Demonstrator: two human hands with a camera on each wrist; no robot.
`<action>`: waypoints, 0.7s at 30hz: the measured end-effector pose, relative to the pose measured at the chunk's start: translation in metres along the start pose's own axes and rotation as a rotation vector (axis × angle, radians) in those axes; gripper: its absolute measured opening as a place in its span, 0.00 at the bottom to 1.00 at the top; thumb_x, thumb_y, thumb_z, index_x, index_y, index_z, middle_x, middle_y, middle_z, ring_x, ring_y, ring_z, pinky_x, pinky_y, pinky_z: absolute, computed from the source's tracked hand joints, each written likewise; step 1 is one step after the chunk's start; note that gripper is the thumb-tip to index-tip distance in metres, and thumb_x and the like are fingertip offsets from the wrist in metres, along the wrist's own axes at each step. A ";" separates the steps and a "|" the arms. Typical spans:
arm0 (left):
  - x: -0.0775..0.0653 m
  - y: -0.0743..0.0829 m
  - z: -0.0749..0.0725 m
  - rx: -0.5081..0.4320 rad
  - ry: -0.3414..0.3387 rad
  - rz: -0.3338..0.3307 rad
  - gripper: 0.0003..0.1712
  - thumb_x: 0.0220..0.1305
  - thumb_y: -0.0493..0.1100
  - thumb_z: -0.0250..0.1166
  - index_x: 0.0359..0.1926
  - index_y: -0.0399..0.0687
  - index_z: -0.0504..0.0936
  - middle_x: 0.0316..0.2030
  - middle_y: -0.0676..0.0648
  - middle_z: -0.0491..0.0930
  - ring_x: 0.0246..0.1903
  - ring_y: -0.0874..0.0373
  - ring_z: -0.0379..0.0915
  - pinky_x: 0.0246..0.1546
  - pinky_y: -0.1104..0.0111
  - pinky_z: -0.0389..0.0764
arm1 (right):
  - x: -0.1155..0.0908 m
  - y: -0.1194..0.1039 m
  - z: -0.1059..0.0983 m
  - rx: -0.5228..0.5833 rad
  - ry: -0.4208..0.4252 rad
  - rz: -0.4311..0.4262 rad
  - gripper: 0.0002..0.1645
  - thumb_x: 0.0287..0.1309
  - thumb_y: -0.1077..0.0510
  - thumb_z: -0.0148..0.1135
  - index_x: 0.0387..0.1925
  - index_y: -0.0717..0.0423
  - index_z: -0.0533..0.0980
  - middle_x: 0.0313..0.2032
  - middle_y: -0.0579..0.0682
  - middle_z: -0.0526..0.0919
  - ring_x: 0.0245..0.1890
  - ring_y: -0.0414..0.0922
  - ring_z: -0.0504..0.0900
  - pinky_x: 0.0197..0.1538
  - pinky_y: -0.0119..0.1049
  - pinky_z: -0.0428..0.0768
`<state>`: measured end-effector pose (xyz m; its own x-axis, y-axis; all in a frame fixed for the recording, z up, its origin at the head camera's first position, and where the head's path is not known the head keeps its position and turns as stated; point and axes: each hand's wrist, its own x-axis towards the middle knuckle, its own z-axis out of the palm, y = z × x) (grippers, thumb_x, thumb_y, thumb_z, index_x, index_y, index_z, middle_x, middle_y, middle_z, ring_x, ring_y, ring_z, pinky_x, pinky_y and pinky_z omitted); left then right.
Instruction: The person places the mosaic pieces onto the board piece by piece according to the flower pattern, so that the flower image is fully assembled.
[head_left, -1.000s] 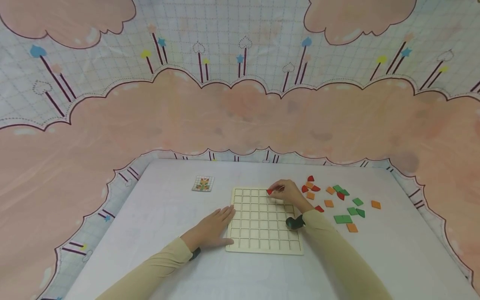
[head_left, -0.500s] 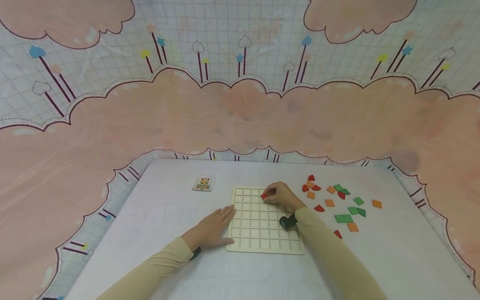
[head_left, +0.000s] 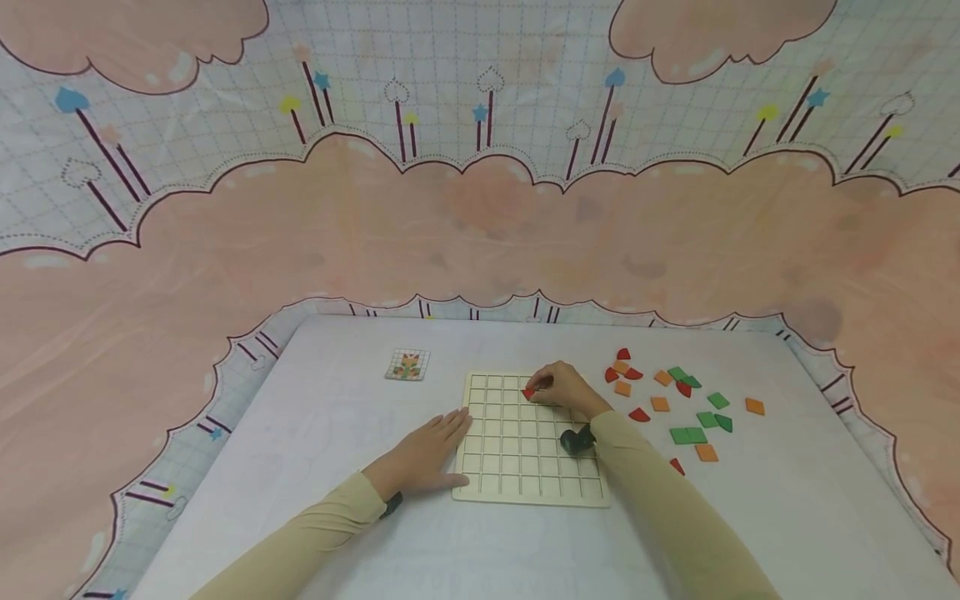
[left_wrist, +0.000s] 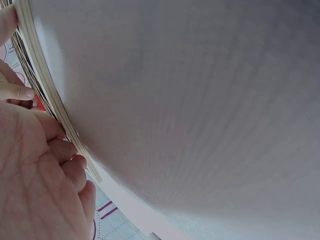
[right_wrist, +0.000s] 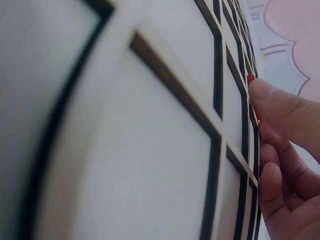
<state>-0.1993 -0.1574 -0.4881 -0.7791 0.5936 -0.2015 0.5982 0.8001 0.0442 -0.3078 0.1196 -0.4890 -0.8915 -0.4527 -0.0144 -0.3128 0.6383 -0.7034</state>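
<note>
A pale wooden grid board (head_left: pixel 510 467) lies on the white table. My left hand (head_left: pixel 423 457) rests flat along its left edge, the fingers straight and the thumb at the lower corner; the left wrist view shows those fingertips (left_wrist: pixel 75 170) against the board's side. Over the upper part of the grid, my right hand (head_left: pixel 566 390) pinches a small red tile (head_left: pixel 528 393) between thumb and fingers. In the right wrist view the red tile (right_wrist: pixel 251 78) is mostly covered by the thumb, low at the grid's surface. Whether it sits inside a cell cannot be made out.
Loose red, orange and green tiles (head_left: pixel 688 436) are scattered to the right of the board. One red tile (head_left: pixel 677 467) lies beside the right sleeve. A small pattern card (head_left: pixel 407 365) with a flower design lies behind and left of the board.
My right hand has shifted slightly left and nearer with the red tile, then stayed almost still. Another red tile beside the right forearm has come into view. My left hand has not moved.
</note>
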 end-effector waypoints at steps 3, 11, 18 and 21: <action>0.000 0.000 0.000 -0.003 0.002 0.002 0.54 0.60 0.71 0.51 0.73 0.40 0.48 0.74 0.42 0.46 0.73 0.50 0.43 0.73 0.59 0.53 | 0.000 -0.001 -0.001 0.010 -0.002 -0.002 0.07 0.51 0.64 0.68 0.34 0.60 0.83 0.34 0.53 0.84 0.33 0.40 0.78 0.38 0.31 0.78; 0.000 0.000 -0.002 -0.020 0.000 -0.003 0.53 0.60 0.70 0.52 0.73 0.40 0.49 0.74 0.42 0.46 0.73 0.50 0.43 0.73 0.59 0.53 | 0.002 -0.001 -0.001 0.029 -0.007 -0.018 0.07 0.49 0.65 0.69 0.33 0.62 0.84 0.32 0.54 0.85 0.30 0.38 0.78 0.35 0.28 0.77; -0.001 0.000 -0.003 -0.029 -0.007 -0.006 0.53 0.60 0.70 0.52 0.73 0.40 0.48 0.74 0.42 0.46 0.73 0.50 0.43 0.73 0.59 0.52 | 0.002 0.001 -0.003 0.029 -0.021 -0.017 0.08 0.50 0.63 0.69 0.34 0.60 0.84 0.34 0.53 0.85 0.31 0.39 0.77 0.36 0.29 0.78; -0.001 0.001 -0.003 -0.040 -0.006 -0.002 0.53 0.60 0.70 0.52 0.73 0.40 0.48 0.74 0.42 0.45 0.73 0.50 0.42 0.73 0.58 0.52 | 0.000 0.006 -0.009 0.062 -0.034 -0.042 0.10 0.50 0.62 0.69 0.37 0.60 0.84 0.36 0.53 0.85 0.33 0.38 0.79 0.40 0.30 0.79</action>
<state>-0.1986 -0.1569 -0.4849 -0.7791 0.5915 -0.2076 0.5886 0.8042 0.0825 -0.3129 0.1291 -0.4874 -0.8661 -0.4998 -0.0079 -0.3273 0.5789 -0.7469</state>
